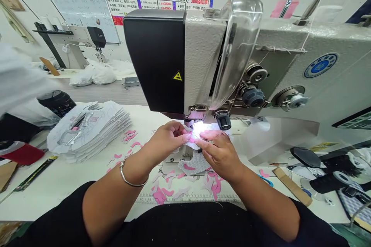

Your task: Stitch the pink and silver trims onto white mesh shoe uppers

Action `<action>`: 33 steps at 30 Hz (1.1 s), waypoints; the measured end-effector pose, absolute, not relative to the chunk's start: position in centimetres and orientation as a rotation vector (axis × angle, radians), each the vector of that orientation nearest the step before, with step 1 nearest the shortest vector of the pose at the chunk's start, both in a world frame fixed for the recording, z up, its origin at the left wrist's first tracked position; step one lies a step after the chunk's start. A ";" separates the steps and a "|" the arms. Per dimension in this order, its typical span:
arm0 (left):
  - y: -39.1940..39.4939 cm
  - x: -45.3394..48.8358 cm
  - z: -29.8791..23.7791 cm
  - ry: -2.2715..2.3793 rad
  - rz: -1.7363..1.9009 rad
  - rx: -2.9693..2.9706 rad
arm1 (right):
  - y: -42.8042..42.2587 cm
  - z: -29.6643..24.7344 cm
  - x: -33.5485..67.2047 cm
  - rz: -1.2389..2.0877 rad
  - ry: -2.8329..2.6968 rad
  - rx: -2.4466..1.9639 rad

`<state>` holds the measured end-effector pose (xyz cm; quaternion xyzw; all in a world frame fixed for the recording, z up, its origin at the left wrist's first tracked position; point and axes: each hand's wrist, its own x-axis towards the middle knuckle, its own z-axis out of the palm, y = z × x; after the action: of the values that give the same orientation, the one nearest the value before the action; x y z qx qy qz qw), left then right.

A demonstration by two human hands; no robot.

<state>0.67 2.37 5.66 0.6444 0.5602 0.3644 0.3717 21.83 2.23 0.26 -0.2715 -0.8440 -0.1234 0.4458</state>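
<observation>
A large sewing machine [203,54] stands over the table, its lamp lighting the spot under the needle. There my left hand [171,139] pinches the near edge of a pale mesh fabric piece [198,162] with a pink patch on it. My right hand [218,150] presses on the same piece from the right, thumb and fingers close together at its edge. The part of the fabric right under the presser foot is washed out by the light. Loose pink curved cut pieces [159,195] lie in front of the machine bed, below my hands.
On the left sits a thick stack of white cut panels [89,131] with tweezers on top. A red thread spool [21,154] is beyond it. At right are a brown strip [292,186], a black thread cone [330,181] and blue-handled scissors [266,180]. A ruler [197,199] runs along the front.
</observation>
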 end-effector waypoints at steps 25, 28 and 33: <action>2.1 1.0 5.8 1.432 0.933 1.586 | 2.2 0.1 21.9 -0.312 -2.114 -0.698; 2.3 1.2 5.8 1.449 0.936 1.592 | 2.3 0.1 21.9 -0.315 -2.111 -0.679; 2.4 1.3 5.6 1.398 0.937 1.568 | 2.1 0.0 22.1 -0.296 -2.136 -0.698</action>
<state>1.31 2.43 5.58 0.6223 0.5547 0.3717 0.4086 22.06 2.07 -0.03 -0.2789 -0.8535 -0.1184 0.4239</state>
